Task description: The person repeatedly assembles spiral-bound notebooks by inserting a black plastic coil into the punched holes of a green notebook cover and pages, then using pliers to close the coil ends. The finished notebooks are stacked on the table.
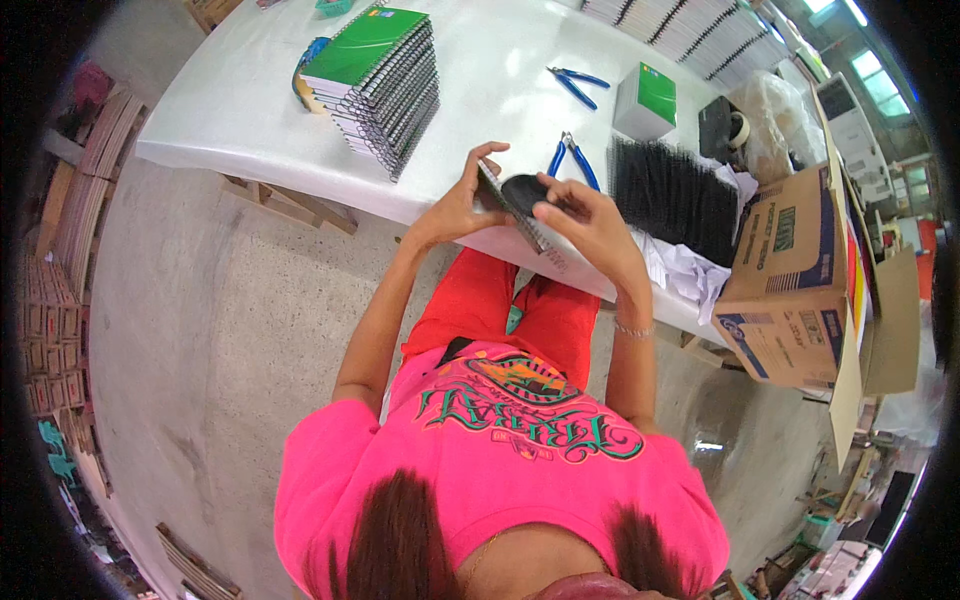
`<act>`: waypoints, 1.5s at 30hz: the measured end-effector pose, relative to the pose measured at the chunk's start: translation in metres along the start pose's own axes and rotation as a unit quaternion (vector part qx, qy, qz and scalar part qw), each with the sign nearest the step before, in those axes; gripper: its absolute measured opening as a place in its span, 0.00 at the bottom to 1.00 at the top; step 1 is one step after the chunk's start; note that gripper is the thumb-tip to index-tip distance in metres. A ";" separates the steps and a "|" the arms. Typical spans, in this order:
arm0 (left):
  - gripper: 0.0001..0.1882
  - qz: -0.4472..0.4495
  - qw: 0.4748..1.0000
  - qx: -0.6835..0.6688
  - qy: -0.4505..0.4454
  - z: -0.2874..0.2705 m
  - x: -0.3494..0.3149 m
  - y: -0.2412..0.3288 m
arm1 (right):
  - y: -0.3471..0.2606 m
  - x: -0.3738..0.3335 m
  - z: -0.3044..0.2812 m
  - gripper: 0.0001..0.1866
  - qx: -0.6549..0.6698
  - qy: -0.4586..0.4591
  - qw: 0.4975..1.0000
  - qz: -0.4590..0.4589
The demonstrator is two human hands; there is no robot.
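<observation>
Just above the table's near edge, a small notebook [514,207] is held tilted between my two hands, with coil loops along its lower edge. My left hand [460,207] grips its left side, thumb and fingers around it. My right hand [592,222] has its fingers curled at the notebook's right side, by a dark rounded part that could be its bent cover. Beyond the right hand lies a pair of blue-handled cutters [572,160], and farther off a second pair of cutters [577,86]. A heap of black plastic coils [672,195] is to the right.
A tall stack of green-covered spiral notebooks [375,85] stands left on the white table [230,95]. Right of the cutters is a green-topped block of pads [646,102]. A cardboard box [785,270] stands at the right, near a tape roll [739,130] and more coil-bound stacks [690,35].
</observation>
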State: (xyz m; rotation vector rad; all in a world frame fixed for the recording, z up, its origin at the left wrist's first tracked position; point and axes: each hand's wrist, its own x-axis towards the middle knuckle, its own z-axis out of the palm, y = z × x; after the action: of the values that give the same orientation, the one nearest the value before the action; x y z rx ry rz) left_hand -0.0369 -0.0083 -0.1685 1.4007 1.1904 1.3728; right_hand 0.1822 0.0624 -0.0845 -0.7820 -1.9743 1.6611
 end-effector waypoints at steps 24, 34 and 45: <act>0.32 0.015 0.948 0.020 0.318 0.031 -0.005 -0.004 | 0.062 0.092 -0.031 0.34 -0.267 0.186 0.935 -0.143; 0.12 0.015 0.940 -0.009 0.340 0.028 -0.009 0.004 | 0.099 0.058 -0.007 0.39 -0.414 0.269 0.868 -0.055; 0.12 0.013 0.946 0.060 0.320 0.015 -0.016 0.020 | 0.026 0.011 0.020 0.34 -0.099 0.271 0.949 -0.129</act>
State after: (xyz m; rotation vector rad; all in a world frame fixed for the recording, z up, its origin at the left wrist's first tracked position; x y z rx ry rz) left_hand -0.0198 -0.0272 -0.1532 1.0706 1.6913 1.8770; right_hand 0.1641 0.0583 -0.1143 -0.8921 -1.7636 0.9734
